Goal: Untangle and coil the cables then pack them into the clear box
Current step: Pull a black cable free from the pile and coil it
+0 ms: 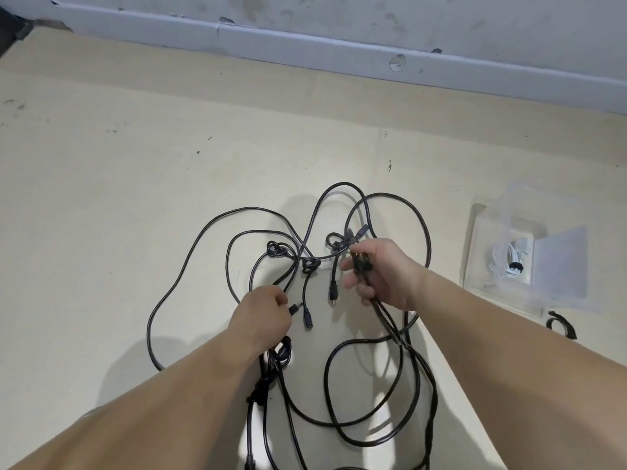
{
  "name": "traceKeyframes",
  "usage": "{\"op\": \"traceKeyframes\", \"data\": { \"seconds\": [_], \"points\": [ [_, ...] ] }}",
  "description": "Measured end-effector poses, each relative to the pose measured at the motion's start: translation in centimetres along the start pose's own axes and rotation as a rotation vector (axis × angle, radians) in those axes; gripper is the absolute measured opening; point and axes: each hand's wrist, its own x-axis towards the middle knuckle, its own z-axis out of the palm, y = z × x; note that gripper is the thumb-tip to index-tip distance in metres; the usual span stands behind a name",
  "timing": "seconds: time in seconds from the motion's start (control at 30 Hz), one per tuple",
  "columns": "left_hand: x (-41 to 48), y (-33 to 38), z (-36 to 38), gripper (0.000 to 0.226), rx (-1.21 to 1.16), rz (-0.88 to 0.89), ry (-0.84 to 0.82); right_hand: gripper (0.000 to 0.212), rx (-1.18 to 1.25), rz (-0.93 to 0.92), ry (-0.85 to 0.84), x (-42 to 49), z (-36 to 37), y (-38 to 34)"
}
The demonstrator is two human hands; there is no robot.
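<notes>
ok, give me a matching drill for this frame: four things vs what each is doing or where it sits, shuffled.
1 left hand
2 right hand
3 clear box
4 black strap

a holds a white cable
b lies on the floor
c pinches a plug
d grips black cable strands

Pairs: 1-c, 2-d, 3-a, 4-b

Bare, shabby indoor room: scuffed cream floor [101, 171], chipped grey skirting [305, 52], stained wall [458, 18]

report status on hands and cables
Left hand pinches a plug; right hand grips black cables. Cables knotted, uncoiled. Clear box holds white cable.
</notes>
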Motion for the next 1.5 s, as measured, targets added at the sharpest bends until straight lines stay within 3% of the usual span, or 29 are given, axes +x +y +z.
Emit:
{"op": "traceKeyframes", "data": {
  "seconds": [0.13,0.3,0.37,0.47,0.53,0.67,0.77,0.83,1.07,1.23,1.37,1.5],
  "points": [
    [0.0,1.5,-0.5,0.026,-0.093,0.014,0.06,0.051,0.061,0.042,-0.091,-0.3,0.0,-0.8],
    [-0.3,5.2,-1.1,0.029,-0.213,0.106,0.083,0.057,0.133,0.036,-0.115,-1.7,0.1,-2.2],
    [-0.9,7.0,-1.3,0.041,-0.284,0.158,0.108,0.053,0.166,0.022,-0.164,-3.1,0.4,-2.9],
    [-2.9,9.2,-2.5,0.068,-0.352,0.27,0.197,0.027,0.105,-0.013,-0.243,-5.7,1.2,-3.8],
    [-4.4,10.4,-3.8,0.076,-0.404,0.316,0.164,0.027,0.087,-0.077,-0.232,-7.5,1.8,-4.1],
    [-7.4,11.8,-6.9,0.054,-0.465,0.382,0.106,0.027,0.087,-0.216,-0.128,-11.6,2.5,-4.8],
    [-9.4,12.4,-9.3,0.015,-0.421,0.46,0.207,0.027,-0.045,-0.231,-0.037,-15.2,2.9,-5.6],
    [-10.9,12.7,-11.0,0.005,-0.368,0.504,0.252,0.028,-0.177,-0.229,0.011,-17.7,3.7,-6.2],
    [-19.3,13.7,-17.6,0.006,-0.278,0.624,0.213,0.033,-0.232,-0.345,-0.054,-29.2,7.9,-8.4],
    [-26.0,13.3,-21.1,0.008,-0.279,0.705,0.188,0.027,-0.408,-0.532,0.051,-37.0,11.7,-7.7],
    [-29.8,13.1,-22.2,0.008,-0.376,0.74,0.174,0.026,-0.371,-0.707,0.161,-40.9,14.3,-5.8],
    [-31.8,13.3,-22.4,0.013,-0.396,0.783,0.141,0.031,-0.298,-0.754,0.254,-42.4,15.7,-3.9]
  ]
}}
